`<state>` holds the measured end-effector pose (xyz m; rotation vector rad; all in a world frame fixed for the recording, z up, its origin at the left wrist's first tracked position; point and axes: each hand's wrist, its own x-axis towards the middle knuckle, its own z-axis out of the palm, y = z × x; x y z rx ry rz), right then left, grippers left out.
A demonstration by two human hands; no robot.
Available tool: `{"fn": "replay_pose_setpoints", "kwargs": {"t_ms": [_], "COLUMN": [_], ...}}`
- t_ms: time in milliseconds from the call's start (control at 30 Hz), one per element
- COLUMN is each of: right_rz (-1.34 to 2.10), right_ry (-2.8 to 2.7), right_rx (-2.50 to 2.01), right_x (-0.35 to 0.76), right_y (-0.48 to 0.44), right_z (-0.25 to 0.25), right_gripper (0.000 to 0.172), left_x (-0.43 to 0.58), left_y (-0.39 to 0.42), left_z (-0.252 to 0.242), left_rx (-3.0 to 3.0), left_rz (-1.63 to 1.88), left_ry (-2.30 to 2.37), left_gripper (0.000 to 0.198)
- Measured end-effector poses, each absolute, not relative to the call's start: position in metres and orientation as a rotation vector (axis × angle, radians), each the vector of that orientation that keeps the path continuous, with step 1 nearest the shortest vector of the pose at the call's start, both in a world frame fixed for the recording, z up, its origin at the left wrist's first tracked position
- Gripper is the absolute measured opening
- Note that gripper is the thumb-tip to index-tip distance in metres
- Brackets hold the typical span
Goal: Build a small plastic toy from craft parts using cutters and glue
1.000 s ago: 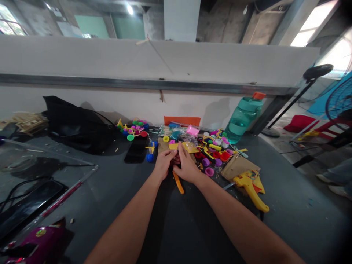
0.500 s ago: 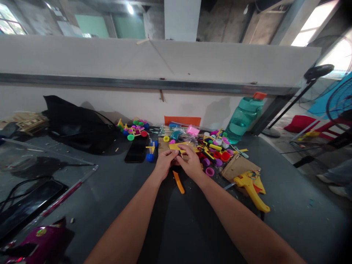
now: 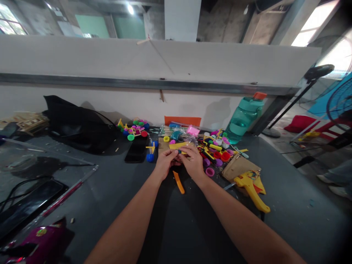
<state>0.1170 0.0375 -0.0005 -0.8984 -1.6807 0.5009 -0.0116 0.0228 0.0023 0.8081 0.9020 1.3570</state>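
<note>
1. Fingers: those of the right hand (image 3: 193, 162) are closed in a pinch on a small dark blue piece (image 3: 179, 151). Those of the left hand (image 3: 166, 163) curl in toward the same spot from the other side; whether they touch the piece is hidden.
2. The small dark blue piece sits between the two hands, at lower centre of the frame. A yellow strip (image 3: 178, 146) lies directly behind it, just above the fingertips. Whether the strip is gripped cannot be told.
3. Below the hands, an orange plastic piece (image 3: 178, 182) lies on the dark counter (image 3: 176, 227).
4. Just left of the hands: a small yellow stick assembly with blue wheels (image 3: 150, 151), then a black smartphone (image 3: 136, 149). Further up-left stands a toy car with multicoloured wheels (image 3: 131, 131).
5. Right of the hands: a scattered pile of coloured plastic rings and caps (image 3: 217, 152), a kraft paper envelope (image 3: 238, 167) and a yellow gun-shaped tool (image 3: 251, 191).
6. Back edge: a teal water bottle (image 3: 242, 120) with an orange cap, upper right of the pile. A black bag (image 3: 78, 125) lies at left.
7. Far right, on the floor beyond the counter: a co-worker's legs (image 3: 337, 179) and a standing fan (image 3: 341, 102).
</note>
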Motion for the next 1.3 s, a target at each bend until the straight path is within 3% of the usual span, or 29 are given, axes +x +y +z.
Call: {"fn": "replay_pose_setpoints", "kwargs": {"t_ms": [133, 833, 967, 1300], "right_rz": [0.492, 0.587, 0.577, 0.588], "right_ry": [-1.706, -1.738, -1.733, -1.655], "right_rx": [-0.896, -0.877, -0.885, -0.882], "right_x": [0.1165, 0.1167, 0.1160, 0.1166], "right_y": [0.0360, 0.0338, 0.0336, 0.0342], "right_z": [0.0013, 0.0045, 0.0054, 0.0063], "right_gripper": [0.026, 0.019, 0.027, 0.017], "left_x": [-0.0111, -0.0105, -0.0101, -0.0122], "left_y": [0.0225, 0.0217, 0.0222, 0.0210], "left_z": [0.0024, -0.0015, -0.0004, 0.0030], "left_rx": [0.803, 0.821, 0.792, 0.793], "left_rz": [1.376, 1.381, 1.399, 1.402], "left_ry": [0.898, 0.882, 0.878, 0.833], "left_gripper": [0.028, 0.027, 0.026, 0.027]}}
